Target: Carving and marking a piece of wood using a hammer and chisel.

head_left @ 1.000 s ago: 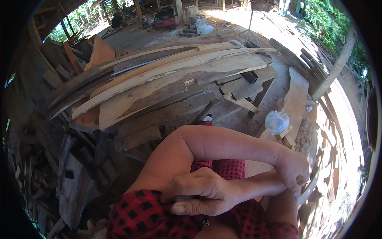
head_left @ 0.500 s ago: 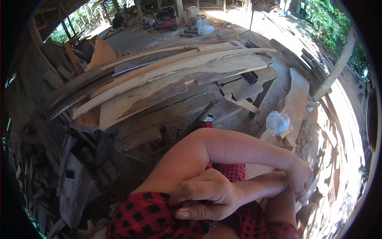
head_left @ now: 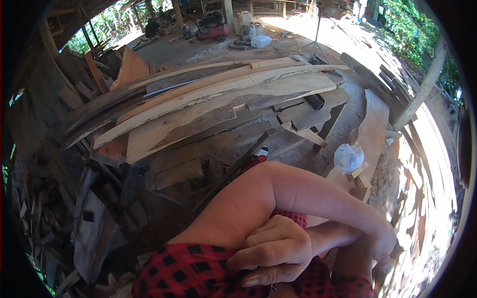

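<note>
My bare arms are crossed in front of me, over a red-and-black checked shirt (head_left: 194,265). The left arm reaches across to the right, and my left hand (head_left: 385,251) curls round the bent right arm near its elbow (head_left: 355,258). Its fingertips are partly hidden on the far side. My right hand (head_left: 278,248) lies under the left forearm, fingers bent and closed on the checked sleeve at my left upper arm. No tool shows in either hand.
Ahead lies a stack of long rough-sawn planks (head_left: 198,107) with a dark cylinder (head_left: 314,99) at its right. A clear plastic bag (head_left: 348,158) rests by wood offcuts. A leaning post (head_left: 422,89), a tripod stand (head_left: 316,42), and a red air compressor (head_left: 212,31) stand farther off. Scrap wood (head_left: 94,233) crowds the left.
Both arms have shifted slightly to the right in the picture. My right hand has slid right along the sleeve, and its fingers are bent more. The background sits slightly lower.
</note>
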`<state>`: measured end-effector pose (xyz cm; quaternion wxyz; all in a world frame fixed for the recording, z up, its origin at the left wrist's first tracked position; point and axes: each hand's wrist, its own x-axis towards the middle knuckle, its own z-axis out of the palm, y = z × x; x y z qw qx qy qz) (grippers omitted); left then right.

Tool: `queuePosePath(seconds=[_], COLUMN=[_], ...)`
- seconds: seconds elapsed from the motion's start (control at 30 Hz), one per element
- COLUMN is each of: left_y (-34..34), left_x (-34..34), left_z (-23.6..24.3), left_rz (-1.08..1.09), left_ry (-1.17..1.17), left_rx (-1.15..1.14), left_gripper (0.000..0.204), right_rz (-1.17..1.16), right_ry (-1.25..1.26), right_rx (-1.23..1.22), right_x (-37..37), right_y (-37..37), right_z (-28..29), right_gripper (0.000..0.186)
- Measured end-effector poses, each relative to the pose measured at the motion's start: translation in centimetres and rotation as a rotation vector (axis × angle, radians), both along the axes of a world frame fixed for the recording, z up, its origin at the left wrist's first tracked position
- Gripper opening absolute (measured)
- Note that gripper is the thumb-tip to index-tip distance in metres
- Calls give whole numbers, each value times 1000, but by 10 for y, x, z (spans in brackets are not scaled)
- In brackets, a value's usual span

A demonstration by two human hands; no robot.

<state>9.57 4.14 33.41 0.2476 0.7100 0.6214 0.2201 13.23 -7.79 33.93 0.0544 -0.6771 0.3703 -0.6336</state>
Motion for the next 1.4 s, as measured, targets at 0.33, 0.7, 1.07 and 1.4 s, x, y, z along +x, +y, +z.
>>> queuePosePath(seconds=[0.33,0.7,1.07,1.4], left_y=[-2,2,3,6], left_x=[-5,3,-55,-15], left_z=[-15,-15,-51,-49], left_rz=[122,-244,17,-25], left_ry=[145,-322,108,-312], left_rx=[-30,290,-21,4], left_gripper=[77,54,33,35], right_rz=[56,98,97,76], right_ry=[-16,-49,-82,-94], right_rx=[74,126,87,85], right_x=[-8,-12,-14,-16], right_y=[6,13,10,18], right_z=[-13,-30,-32,-44], right_gripper=[26,29,29,30])
